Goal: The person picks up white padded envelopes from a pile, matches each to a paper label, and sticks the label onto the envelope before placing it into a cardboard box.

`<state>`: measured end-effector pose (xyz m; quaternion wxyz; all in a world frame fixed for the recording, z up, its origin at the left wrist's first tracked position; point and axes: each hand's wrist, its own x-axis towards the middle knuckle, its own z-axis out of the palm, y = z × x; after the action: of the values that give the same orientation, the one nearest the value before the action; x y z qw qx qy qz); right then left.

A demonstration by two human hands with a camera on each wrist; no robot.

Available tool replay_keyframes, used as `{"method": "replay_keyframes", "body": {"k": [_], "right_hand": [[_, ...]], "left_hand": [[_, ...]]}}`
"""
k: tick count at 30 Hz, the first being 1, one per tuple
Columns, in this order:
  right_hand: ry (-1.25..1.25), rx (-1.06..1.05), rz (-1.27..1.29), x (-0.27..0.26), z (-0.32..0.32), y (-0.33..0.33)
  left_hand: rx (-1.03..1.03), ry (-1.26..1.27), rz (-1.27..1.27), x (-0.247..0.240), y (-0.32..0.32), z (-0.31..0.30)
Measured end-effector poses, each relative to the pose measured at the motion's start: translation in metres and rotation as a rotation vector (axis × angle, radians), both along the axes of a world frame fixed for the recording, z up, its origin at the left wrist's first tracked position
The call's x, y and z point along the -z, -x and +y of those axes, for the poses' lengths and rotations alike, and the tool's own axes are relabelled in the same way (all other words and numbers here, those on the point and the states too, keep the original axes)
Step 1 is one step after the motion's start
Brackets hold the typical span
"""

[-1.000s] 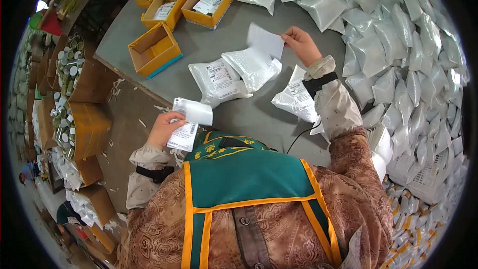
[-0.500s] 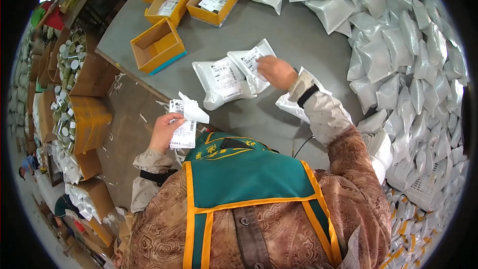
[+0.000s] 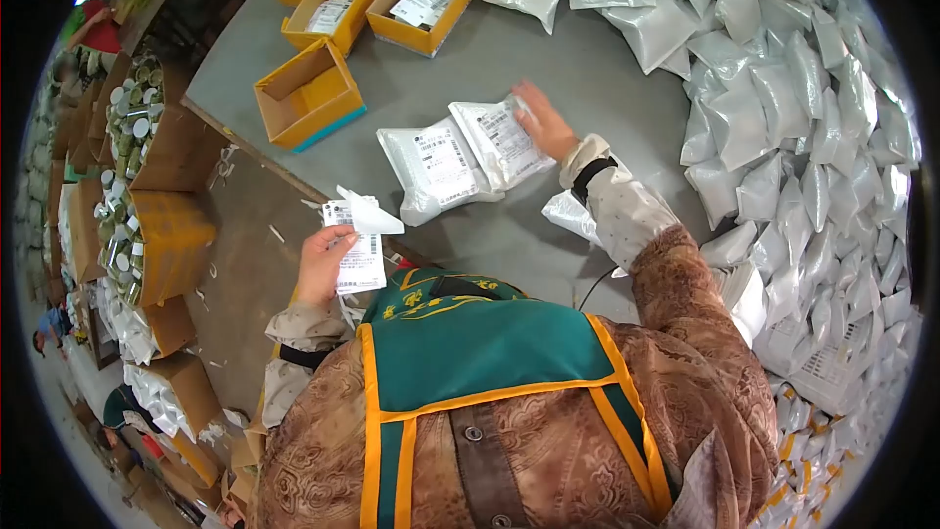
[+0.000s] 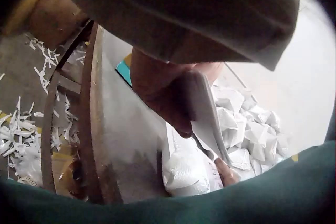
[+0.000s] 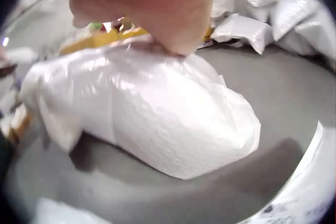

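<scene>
Near my chest at the table's edge, my left hand point(image 3: 328, 257) pinches a stack of printed label sheets point(image 3: 360, 253), one backing strip curling up from the top. The left wrist view shows the same sheets point(image 4: 207, 113) held by that hand point(image 4: 157, 90). My right hand point(image 3: 539, 122) lies flat on a white padded bag point(image 3: 499, 142) that bears a shipping label, fingers stretched over its far end. That bag overlaps a second labelled bag point(image 3: 436, 171). In the right wrist view the hand point(image 5: 147, 8) presses the bag point(image 5: 157, 113) onto the grey table point(image 5: 252, 77).
A third white bag point(image 3: 571, 214) lies under my right forearm. A large heap of white bags point(image 3: 783, 88) covers the table's right and far side. Several open yellow boxes point(image 3: 305, 93) stand at the far left. Cartons of jars point(image 3: 127, 167) sit on the floor, left.
My right hand brought a loose label from the air down onto the top bag and now presses along it. The left hand keeps hold of the label stack, barely moved.
</scene>
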<state>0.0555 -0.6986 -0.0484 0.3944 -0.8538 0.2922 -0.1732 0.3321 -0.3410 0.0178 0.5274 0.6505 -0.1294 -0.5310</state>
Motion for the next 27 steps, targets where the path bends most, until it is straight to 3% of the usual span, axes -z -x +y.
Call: {"method": "replay_keyframes", "body": {"k": [3, 5, 6, 12, 15, 17, 18, 19, 20, 22, 25, 27], "right_hand": [[0.243, 0.101, 0.044, -0.009, 0.018, -0.007], [0.398, -0.015, 0.236, 0.007, 0.048, -0.016], [0.431, 0.029, 0.219, 0.005, 0.057, -0.02], [0.285, 0.064, 0.268, -0.012, 0.044, -0.023], [0.186, -0.026, 0.517, -0.044, 0.035, -0.015], [0.143, -0.257, 0.867, -0.063, 0.01, -0.009], [0.136, -0.424, 0.805, -0.043, -0.021, 0.004], [-0.022, -0.457, 0.818, -0.026, -0.055, 0.003], [-0.158, -0.332, 0.966, -0.069, -0.072, -0.022], [-0.536, 0.234, 0.613, -0.048, -0.131, -0.025], [0.052, 0.642, 0.602, 0.02, -0.203, -0.034], [0.236, 0.778, 0.79, 0.041, -0.221, -0.057]], "left_hand": [[-0.01, -0.022, 0.004, -0.01, 0.0, -0.003], [0.011, -0.097, -0.008, -0.018, 0.0, -0.009], [0.005, -0.081, -0.011, -0.016, 0.001, -0.011], [-0.01, 0.021, -0.004, -0.021, -0.002, -0.035], [-0.014, 0.042, -0.012, -0.024, -0.01, -0.04], [-0.006, 0.032, -0.072, -0.027, -0.018, -0.038], [-0.009, 0.031, -0.082, -0.025, -0.022, -0.035], [-0.011, 0.026, -0.09, -0.025, -0.025, -0.031], [-0.047, -0.001, -0.045, -0.029, -0.026, -0.03], [-0.084, 0.007, -0.118, -0.029, -0.03, -0.023], [-0.15, -0.028, -0.086, -0.026, -0.038, -0.015], [-0.198, -0.026, -0.059, -0.026, -0.04, -0.013]]}}
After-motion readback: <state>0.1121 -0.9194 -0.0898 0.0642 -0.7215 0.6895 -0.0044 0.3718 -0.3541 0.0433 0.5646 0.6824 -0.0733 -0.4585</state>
